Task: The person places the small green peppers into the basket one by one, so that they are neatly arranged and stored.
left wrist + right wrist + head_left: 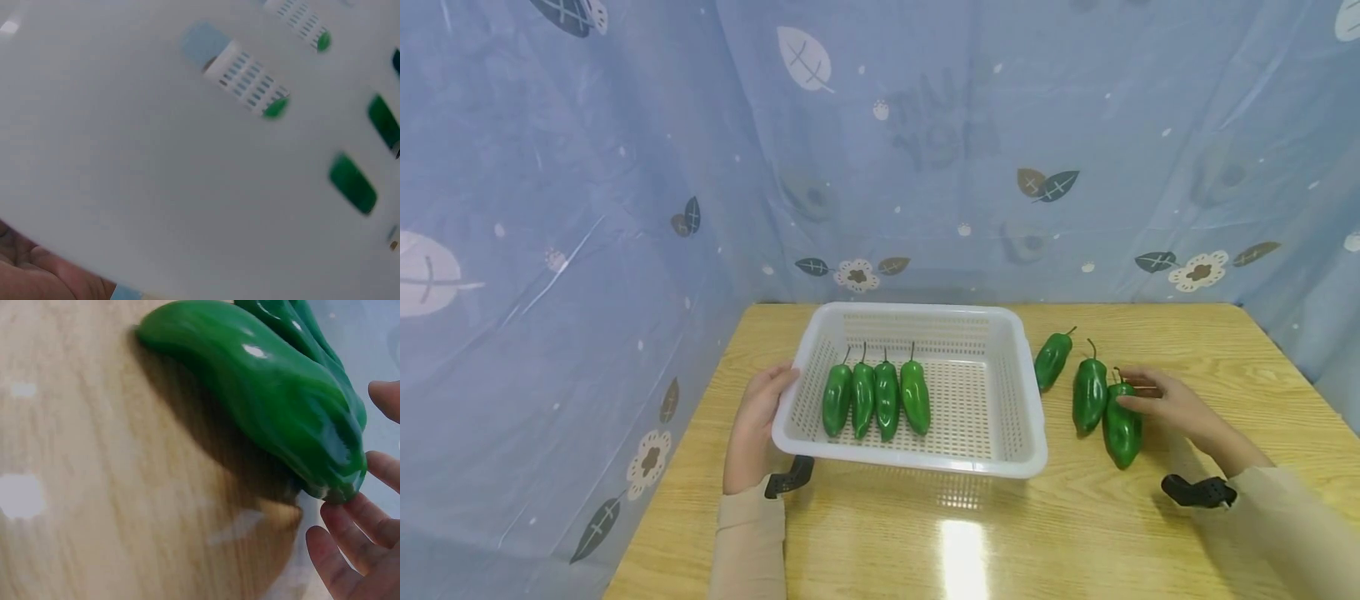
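Note:
My left hand (762,407) grips the left rim of a white plastic basket (910,463) with slotted sides. In the left wrist view the basket wall (156,175) fills the frame, and part of the left hand (50,272) shows below its rim. Several green peppers (887,402) lie side by side in the basket's left half, stems pointing away. At the right, my right hand (1172,408) reaches over the stem end of a green pepper (1123,433) on the table. The right wrist view has its fingertips (334,515) against that pepper's end, with the fingers spread.
Two more green peppers lie between the basket and the right hand, one (1090,396) alongside the touched pepper and one (1052,360) farther back. A wooden table (865,533) carries everything. Blue patterned cloth (925,150) hangs behind and at the left.

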Available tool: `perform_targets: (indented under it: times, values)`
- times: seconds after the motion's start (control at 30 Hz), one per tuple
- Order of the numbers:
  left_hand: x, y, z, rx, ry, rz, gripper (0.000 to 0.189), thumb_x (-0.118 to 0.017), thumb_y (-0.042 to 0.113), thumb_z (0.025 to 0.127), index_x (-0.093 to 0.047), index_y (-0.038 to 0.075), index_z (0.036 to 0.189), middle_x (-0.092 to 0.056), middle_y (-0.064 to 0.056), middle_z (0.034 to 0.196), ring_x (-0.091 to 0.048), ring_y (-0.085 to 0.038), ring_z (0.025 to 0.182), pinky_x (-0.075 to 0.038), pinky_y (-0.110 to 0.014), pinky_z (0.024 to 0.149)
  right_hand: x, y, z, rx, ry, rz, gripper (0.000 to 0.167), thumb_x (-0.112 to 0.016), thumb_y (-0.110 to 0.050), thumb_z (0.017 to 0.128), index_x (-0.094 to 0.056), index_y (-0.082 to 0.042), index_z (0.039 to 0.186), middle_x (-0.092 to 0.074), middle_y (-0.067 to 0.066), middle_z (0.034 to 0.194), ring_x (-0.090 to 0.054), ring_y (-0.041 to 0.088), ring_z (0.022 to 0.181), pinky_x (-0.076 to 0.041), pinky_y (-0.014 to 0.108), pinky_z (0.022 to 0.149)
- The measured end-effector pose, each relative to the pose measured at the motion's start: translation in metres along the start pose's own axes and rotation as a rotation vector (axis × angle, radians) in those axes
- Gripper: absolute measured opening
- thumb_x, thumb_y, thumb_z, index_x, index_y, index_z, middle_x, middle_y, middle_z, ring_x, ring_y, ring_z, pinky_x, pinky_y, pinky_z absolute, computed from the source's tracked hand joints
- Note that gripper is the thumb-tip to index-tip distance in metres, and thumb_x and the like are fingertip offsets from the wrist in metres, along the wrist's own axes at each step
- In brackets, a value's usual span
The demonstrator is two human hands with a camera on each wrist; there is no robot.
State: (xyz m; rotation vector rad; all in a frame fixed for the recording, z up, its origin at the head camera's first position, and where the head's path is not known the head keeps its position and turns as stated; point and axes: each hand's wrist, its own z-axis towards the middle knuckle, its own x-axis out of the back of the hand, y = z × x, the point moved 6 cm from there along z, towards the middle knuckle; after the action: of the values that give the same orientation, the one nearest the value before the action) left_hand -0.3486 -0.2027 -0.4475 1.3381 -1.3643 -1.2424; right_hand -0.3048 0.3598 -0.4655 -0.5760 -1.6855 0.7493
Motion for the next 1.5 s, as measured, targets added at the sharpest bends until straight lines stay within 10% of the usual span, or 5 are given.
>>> perform_targets:
  times: [1.5]
  values:
    - [-0.009, 0.019, -0.013, 0.032, -0.014, -0.026, 0.045, -0.040, 0.015, 0.102, -0.034, -0.005, 0.141, -0.043, -0.027, 0.139, -0.045, -0.042, 0.128, -0.047, -0.046, 0.100, -0.013, 0.012, -0.004, -0.024, 0.119, 0.075, 0.070, -0.055, -0.029, 0.096, -0.021, 0.006, 0.147, -0.025, 0.038, 0.144, -0.029, 0.062, 0.123, -0.043, 0.065, 0.090]
